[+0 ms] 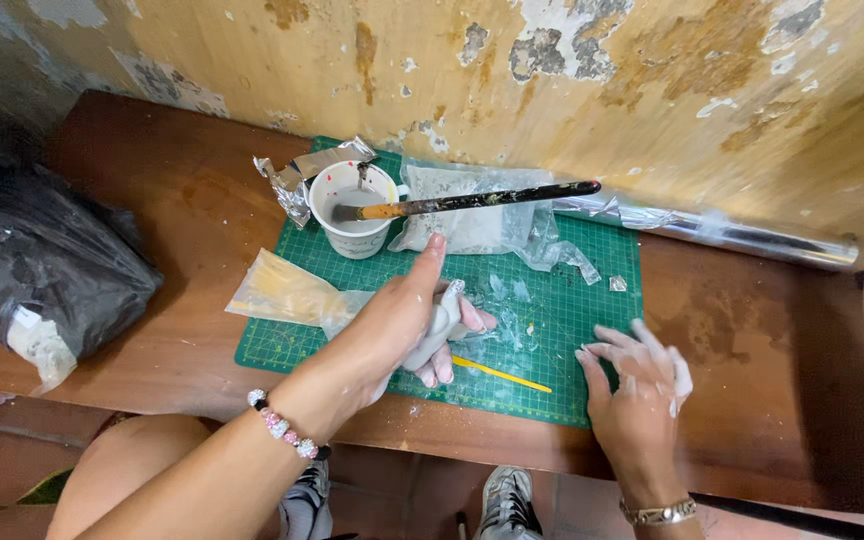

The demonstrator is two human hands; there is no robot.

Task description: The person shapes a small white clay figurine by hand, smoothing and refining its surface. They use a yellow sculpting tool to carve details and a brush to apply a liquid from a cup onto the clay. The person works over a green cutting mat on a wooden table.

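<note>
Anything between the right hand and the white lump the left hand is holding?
Only the thin yellow stick, lying flat on the green cutting mat between the right hand and the white lump gripped in the left hand. Otherwise just small clear scraps on the mat.

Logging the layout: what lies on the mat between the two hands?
In the head view, a thin yellow stick lies on the green cutting mat between left hand and right hand.

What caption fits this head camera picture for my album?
Left hand grips a white lump above a green cutting mat, right hand rests beside it, a brush lies across a cup.
</note>
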